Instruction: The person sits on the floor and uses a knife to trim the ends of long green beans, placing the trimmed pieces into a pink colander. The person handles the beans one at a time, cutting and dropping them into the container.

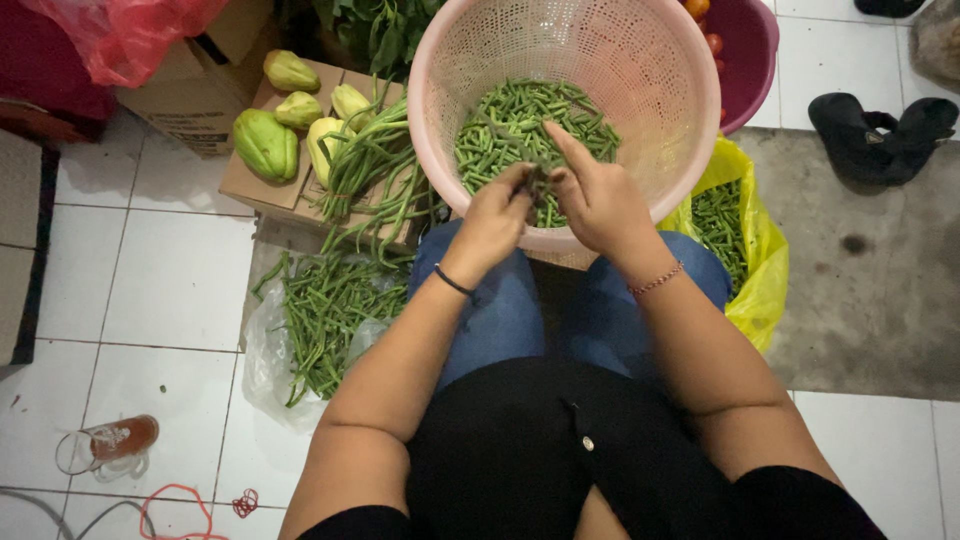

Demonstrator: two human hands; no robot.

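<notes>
Now, far left we see a glass [122, 439] on the floor, then loose beans [330, 310] and squashes [266, 144]. Our left hand [492, 222] and right hand [600, 205] pinch one bean [538, 186] over the pink basket [660, 110]. A yellow bag [760, 260] sits right.

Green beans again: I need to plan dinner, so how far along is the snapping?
Done: short green bean pieces cover the pink plastic colander bottom. In hand: left hand and right hand pinch one bean together. Left: long whole green beans on the clear plastic sheet.
</notes>
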